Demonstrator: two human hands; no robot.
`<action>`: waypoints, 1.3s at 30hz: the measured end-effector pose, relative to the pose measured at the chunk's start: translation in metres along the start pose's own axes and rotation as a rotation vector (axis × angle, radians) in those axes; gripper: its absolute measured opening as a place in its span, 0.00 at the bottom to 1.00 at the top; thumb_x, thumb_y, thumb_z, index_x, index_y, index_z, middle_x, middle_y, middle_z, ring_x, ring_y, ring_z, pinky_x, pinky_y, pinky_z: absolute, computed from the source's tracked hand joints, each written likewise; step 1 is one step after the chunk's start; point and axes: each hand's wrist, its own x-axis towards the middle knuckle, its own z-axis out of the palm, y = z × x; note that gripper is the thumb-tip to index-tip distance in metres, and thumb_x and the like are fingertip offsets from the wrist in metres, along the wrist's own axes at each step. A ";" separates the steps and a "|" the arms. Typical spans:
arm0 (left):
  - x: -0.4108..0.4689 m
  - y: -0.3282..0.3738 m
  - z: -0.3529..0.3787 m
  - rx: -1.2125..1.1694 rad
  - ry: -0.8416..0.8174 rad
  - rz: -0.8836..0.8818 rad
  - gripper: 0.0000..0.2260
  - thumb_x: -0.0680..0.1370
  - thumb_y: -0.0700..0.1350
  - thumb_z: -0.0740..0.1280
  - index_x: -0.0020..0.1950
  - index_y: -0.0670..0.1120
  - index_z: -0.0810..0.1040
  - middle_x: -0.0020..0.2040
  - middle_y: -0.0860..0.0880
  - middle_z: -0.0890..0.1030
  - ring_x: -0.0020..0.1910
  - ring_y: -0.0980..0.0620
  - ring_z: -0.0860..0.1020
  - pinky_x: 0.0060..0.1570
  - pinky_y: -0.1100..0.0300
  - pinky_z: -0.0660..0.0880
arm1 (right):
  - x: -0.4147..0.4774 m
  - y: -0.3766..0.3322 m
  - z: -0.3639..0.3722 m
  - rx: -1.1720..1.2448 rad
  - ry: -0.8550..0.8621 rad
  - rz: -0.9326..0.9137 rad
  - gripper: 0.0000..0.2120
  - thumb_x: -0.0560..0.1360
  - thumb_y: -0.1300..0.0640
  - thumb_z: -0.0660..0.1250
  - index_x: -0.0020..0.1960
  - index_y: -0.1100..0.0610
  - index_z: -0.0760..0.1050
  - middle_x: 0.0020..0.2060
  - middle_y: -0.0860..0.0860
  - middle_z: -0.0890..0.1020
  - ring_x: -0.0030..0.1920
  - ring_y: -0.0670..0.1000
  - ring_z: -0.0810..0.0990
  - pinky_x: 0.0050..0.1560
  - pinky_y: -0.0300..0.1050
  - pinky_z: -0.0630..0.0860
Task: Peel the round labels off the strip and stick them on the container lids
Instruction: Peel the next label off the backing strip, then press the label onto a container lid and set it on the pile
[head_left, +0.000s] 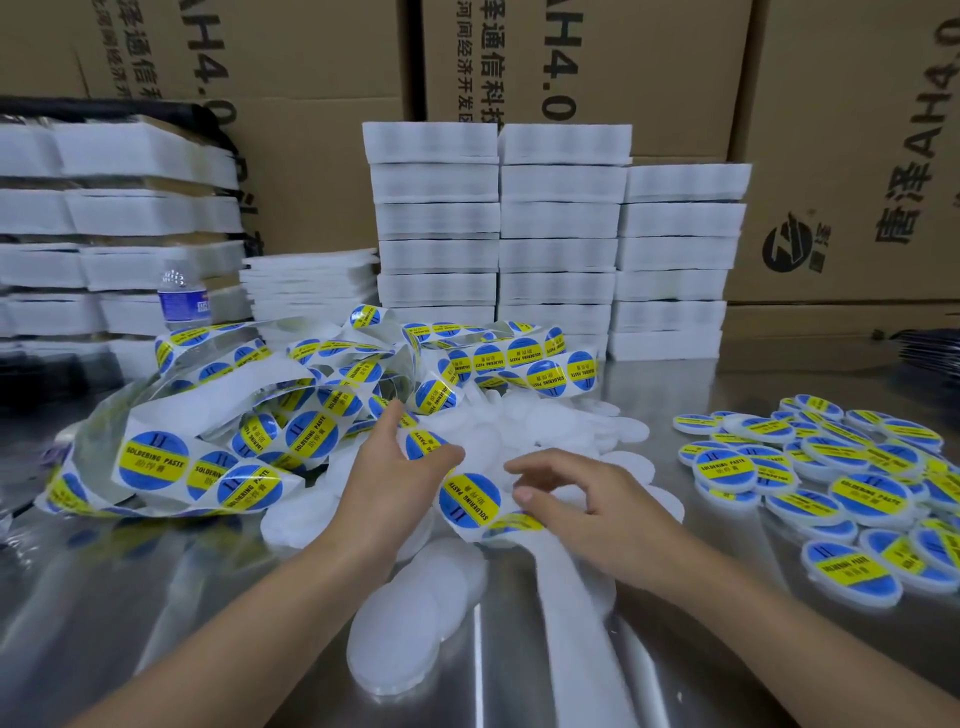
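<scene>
Pinching label strip with left hand; cannot tell for right hand. Far: white boxes, water bottle. Printed: "SOLDERING PASTE".

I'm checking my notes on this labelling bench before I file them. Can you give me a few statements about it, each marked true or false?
1. The labelled lids lie piled on the person's right. True.
2. The water bottle stands beside that pile. False: it stands at the far left, behind the label strip.
3. The left hand holds the label strip. True.
4. The white lids in the middle all bear labels. False: they are bare.
5. The labels read SOLDERING PASTE. True.
</scene>
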 end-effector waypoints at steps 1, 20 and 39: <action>0.000 0.000 -0.001 -0.005 -0.005 0.004 0.38 0.71 0.43 0.73 0.76 0.53 0.57 0.68 0.49 0.71 0.66 0.46 0.73 0.64 0.45 0.70 | -0.002 -0.003 0.001 0.034 -0.041 -0.004 0.10 0.74 0.52 0.68 0.50 0.38 0.76 0.43 0.42 0.82 0.46 0.39 0.79 0.52 0.36 0.74; 0.004 0.005 -0.007 -0.087 -0.016 0.044 0.41 0.72 0.34 0.71 0.77 0.50 0.52 0.35 0.56 0.84 0.31 0.60 0.82 0.30 0.66 0.75 | -0.007 -0.017 -0.006 0.195 -0.185 0.098 0.12 0.71 0.58 0.71 0.48 0.41 0.80 0.36 0.43 0.85 0.37 0.41 0.79 0.42 0.32 0.74; 0.007 -0.002 -0.004 0.011 -0.032 0.069 0.42 0.70 0.33 0.72 0.77 0.50 0.53 0.36 0.62 0.79 0.30 0.60 0.82 0.32 0.63 0.79 | -0.006 -0.025 -0.004 0.197 -0.032 0.036 0.12 0.70 0.60 0.72 0.42 0.42 0.80 0.35 0.45 0.83 0.34 0.41 0.76 0.39 0.32 0.73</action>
